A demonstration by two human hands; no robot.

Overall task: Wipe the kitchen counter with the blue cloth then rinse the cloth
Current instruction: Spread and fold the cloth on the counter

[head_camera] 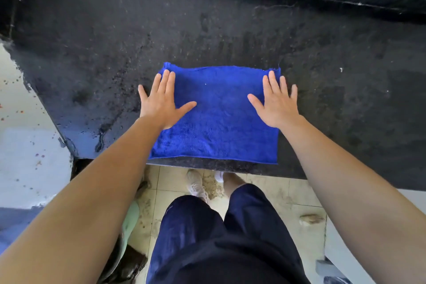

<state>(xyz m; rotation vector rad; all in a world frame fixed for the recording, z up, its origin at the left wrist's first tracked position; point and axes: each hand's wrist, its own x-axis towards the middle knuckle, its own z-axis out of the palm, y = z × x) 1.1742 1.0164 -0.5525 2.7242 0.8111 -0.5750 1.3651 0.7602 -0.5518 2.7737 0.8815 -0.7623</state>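
Pressing my left hand (pixel 161 101) and right hand (pixel 276 104), grip flat and splayed, on the spread blue cloth (pixel 219 117) atop the dark tabletop (pixel 92 41).

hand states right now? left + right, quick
Left hand: open, fingers straight, pressing flat on the left edge of the blue cloth.
Right hand: open, fingers spread, pressing flat on the cloth's right edge.

Home kitchen, dark stone counter (pixel 92 37), tiled floor (pixel 272 193)
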